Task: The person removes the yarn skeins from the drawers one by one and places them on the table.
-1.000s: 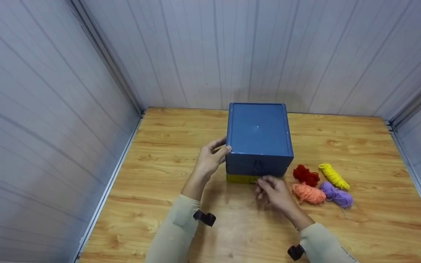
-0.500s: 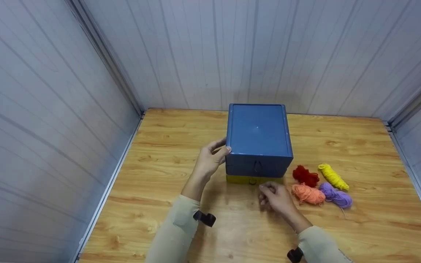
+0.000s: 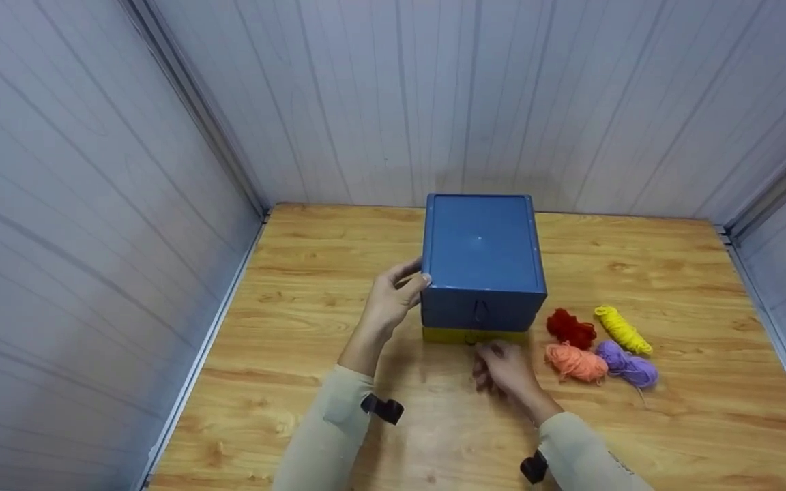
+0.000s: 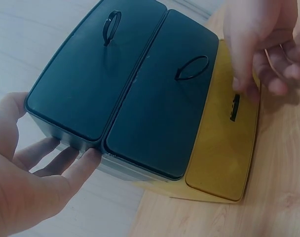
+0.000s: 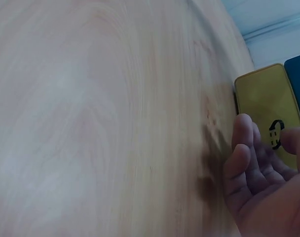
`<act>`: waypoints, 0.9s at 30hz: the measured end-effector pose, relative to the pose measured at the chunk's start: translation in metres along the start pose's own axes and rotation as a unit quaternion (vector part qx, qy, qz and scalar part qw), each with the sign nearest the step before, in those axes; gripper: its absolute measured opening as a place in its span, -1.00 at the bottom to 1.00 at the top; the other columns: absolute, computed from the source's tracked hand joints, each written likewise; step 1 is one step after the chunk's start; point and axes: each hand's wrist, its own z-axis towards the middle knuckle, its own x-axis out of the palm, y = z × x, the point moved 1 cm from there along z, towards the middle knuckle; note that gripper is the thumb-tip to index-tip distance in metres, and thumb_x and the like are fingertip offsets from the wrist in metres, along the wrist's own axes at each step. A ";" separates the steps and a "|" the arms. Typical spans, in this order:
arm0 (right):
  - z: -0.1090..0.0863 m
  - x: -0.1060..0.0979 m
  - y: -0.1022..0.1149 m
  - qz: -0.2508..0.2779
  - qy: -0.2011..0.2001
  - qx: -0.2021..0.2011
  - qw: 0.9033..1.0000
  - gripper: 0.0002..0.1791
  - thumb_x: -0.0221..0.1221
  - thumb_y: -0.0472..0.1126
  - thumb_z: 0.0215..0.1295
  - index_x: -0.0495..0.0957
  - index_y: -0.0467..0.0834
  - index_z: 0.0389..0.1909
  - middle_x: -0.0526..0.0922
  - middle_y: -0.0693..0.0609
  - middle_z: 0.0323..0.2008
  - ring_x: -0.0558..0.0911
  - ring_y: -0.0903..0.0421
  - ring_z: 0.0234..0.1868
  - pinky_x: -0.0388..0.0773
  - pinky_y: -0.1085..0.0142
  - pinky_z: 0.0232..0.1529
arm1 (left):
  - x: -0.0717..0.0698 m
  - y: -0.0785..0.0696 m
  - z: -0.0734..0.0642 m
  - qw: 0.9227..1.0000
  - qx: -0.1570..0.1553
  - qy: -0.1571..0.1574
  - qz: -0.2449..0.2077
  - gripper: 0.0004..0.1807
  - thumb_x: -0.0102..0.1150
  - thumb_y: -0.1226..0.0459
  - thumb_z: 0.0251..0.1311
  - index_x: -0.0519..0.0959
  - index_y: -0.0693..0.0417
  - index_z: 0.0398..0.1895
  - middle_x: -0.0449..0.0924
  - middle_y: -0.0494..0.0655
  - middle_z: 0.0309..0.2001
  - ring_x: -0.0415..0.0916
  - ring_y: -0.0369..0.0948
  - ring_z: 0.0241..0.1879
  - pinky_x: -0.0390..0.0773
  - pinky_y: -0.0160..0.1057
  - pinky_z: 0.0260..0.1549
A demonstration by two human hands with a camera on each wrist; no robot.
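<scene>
Yellow drawer (image 4: 221,148) set under blue box (image 3: 479,239); judged light, stiff, best pulled by loop handle (image 4: 235,108). Box touched by left hand (image 3: 391,294), fingers spread; right hand (image 3: 507,372) near handle, fingers apart, contact unclear.

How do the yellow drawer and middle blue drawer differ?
The yellow drawer is lowest; the middle blue drawer sits above it. The right hand is by the yellow drawer's handle, while the middle blue drawer's handle has no hand on it. Both have dark handles and appear closed.
</scene>
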 end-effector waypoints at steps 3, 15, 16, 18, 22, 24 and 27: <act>0.004 0.001 -0.001 0.012 0.003 0.007 1.000 -0.57 0.09 -0.02 0.57 0.62 -0.34 -0.26 0.71 -0.23 -0.48 0.69 -0.08 -0.58 0.52 0.23 -0.68 | 0.000 0.000 0.000 1.000 0.002 0.001 0.000 -0.45 0.25 0.30 0.37 0.46 0.17 0.42 0.48 0.13 0.37 0.49 0.03 0.32 0.56 -0.04 0.27; 0.008 0.003 -0.006 -0.004 0.027 -0.014 1.000 -0.65 0.09 -0.11 0.57 0.61 -0.36 -0.20 0.70 -0.20 -0.44 0.65 0.02 -0.59 0.52 0.27 -0.65 | 0.000 0.000 0.000 1.000 0.002 0.001 -0.003 -0.44 0.25 0.29 0.37 0.46 0.18 0.42 0.46 0.14 0.39 0.48 0.04 0.33 0.54 0.00 0.28; 0.008 0.003 -0.006 -0.005 0.027 -0.015 1.000 -0.64 0.09 -0.11 0.57 0.62 -0.36 -0.22 0.70 -0.20 -0.46 0.65 0.03 -0.61 0.52 0.27 -0.66 | 0.000 -0.001 0.000 1.000 0.002 0.000 -0.003 -0.44 0.25 0.29 0.37 0.46 0.18 0.42 0.46 0.13 0.38 0.48 0.04 0.33 0.55 -0.01 0.27; 0.009 0.002 -0.005 -0.009 0.027 -0.018 0.999 -0.63 0.10 -0.10 0.56 0.63 -0.35 -0.26 0.70 -0.21 -0.49 0.62 0.04 -0.64 0.53 0.26 -0.67 | 0.000 -0.001 0.000 1.000 0.005 0.001 -0.003 -0.44 0.25 0.30 0.37 0.46 0.20 0.42 0.46 0.15 0.38 0.49 0.05 0.32 0.55 -0.01 0.27; 0.009 -0.001 -0.005 -0.006 0.029 -0.011 1.000 -0.61 0.13 -0.08 0.54 0.66 -0.35 -0.30 0.70 -0.19 -0.53 0.56 0.08 -0.70 0.55 0.23 -0.67 | 0.000 -0.001 0.000 1.000 0.005 -0.002 -0.004 -0.44 0.25 0.31 0.36 0.46 0.20 0.41 0.47 0.16 0.37 0.49 0.05 0.32 0.56 -0.01 0.26; 0.008 -0.002 -0.005 -0.004 0.029 -0.003 1.000 -0.60 0.14 -0.07 0.53 0.67 -0.34 -0.30 0.70 -0.17 -0.53 0.56 0.08 -0.70 0.57 0.22 -0.66 | 0.000 0.000 0.000 1.000 0.004 -0.002 -0.001 -0.45 0.25 0.31 0.37 0.47 0.20 0.41 0.48 0.16 0.37 0.50 0.04 0.32 0.56 -0.01 0.26; 0.008 -0.004 -0.004 -0.003 0.028 0.005 1.000 -0.61 0.16 -0.05 0.51 0.69 -0.32 -0.29 0.72 -0.13 -0.52 0.61 0.08 -0.66 0.61 0.20 -0.64 | 0.000 0.000 0.000 1.000 0.005 -0.001 -0.002 -0.45 0.25 0.31 0.37 0.46 0.20 0.41 0.47 0.16 0.37 0.49 0.05 0.32 0.56 -0.01 0.26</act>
